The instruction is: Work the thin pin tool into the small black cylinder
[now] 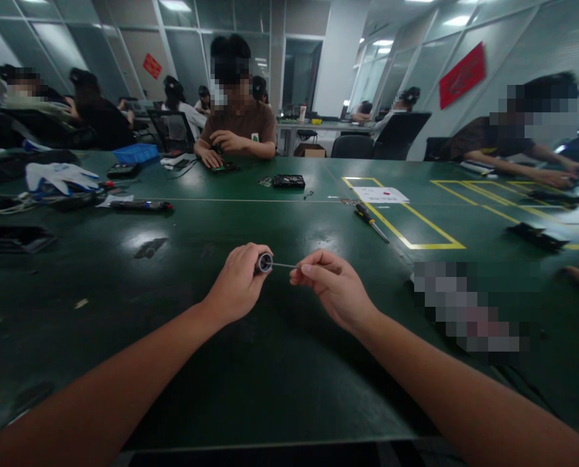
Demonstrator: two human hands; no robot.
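Observation:
My left hand (235, 282) is closed around a short dark cylinder (265, 262) whose round, hollow end faces me; most of its body is hidden in the palm. Between thumb and fingertips, my right hand (338, 285) pinches a thin metal rod (285, 264). The rod lies almost level, and its left tip is at the cylinder's open end; I cannot tell how deep it goes. Both hands are held above the green tabletop (279, 376).
Beyond my right hand lies a black-and-yellow screwdriver (371, 222) by a yellow taped rectangle (435, 246). A pen-like tool (141, 205), white gloves (60, 178) and a blue tray (136, 153) are at left. A black device (289, 181) sits ahead, before a seated person (240, 123).

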